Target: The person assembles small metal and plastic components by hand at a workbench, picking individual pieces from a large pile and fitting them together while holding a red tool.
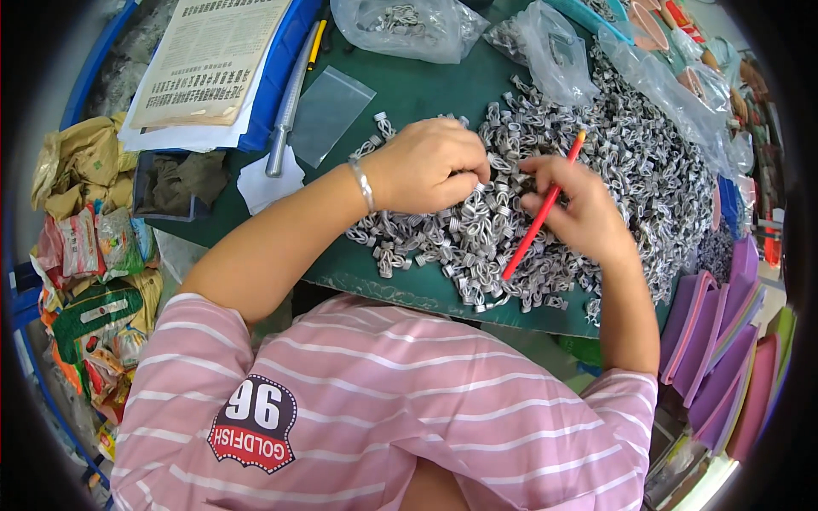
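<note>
Where metallic loops [637,175] heap, right fingers [579,180] hold a rod [528,237].

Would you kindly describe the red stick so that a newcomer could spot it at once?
On the green table, find the big heap of small grey pieces. Over it, the right hand holds a slim, pencil-like red stick, slanting from lower left to upper right. Its bright red sets it apart from the grey pieces.

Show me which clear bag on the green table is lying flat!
The smooth rectangular bag between the long silver tool and the left hand; the other clear bags are puffy or crumpled.
</note>
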Tool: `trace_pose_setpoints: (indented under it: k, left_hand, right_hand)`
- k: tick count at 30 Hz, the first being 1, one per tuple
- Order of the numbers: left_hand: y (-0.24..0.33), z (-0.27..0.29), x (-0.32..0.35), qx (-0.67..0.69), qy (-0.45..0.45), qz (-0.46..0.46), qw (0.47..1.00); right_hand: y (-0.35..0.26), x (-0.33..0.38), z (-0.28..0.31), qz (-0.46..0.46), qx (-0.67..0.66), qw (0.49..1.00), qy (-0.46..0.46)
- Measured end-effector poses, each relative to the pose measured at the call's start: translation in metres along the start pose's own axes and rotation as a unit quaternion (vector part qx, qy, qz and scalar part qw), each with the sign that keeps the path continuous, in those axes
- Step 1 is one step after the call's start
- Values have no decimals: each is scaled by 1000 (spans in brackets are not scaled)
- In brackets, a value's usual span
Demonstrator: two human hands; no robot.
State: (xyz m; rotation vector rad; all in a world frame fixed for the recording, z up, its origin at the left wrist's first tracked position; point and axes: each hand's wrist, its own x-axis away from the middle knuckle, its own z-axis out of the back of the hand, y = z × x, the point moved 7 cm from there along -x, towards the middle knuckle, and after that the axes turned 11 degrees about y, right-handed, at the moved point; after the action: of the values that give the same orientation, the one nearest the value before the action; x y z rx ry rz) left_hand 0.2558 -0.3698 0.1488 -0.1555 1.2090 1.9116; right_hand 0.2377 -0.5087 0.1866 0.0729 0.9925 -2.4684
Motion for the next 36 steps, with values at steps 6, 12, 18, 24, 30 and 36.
trace_pose_setpoints:
  k: [6,12,18,24,30,36]
  left_hand:
    - [32,0,33,-18,2,-25,1000]
    - [35,-4,58,-117,35,-11,992]
    - [26,3,59,-152,76,10,986]
    - [31,17,60,-131,90,9,987]
    - [56,52,52,36,199,26,979]
    - [181,113,40,650,-42,-231,723]
  right_hand:
    - [13,15,7,-63,-54,991,107]
    - [12,-15,-18,-23,156,985,66]
    - [15,-21,-21,-54,136,984,100]
    - [2,-1,-17,-25,-45,983,176]
    - [-21,2,-12,18,-3,981,192]
    - [-59,5,-43,61,-40,992,100]
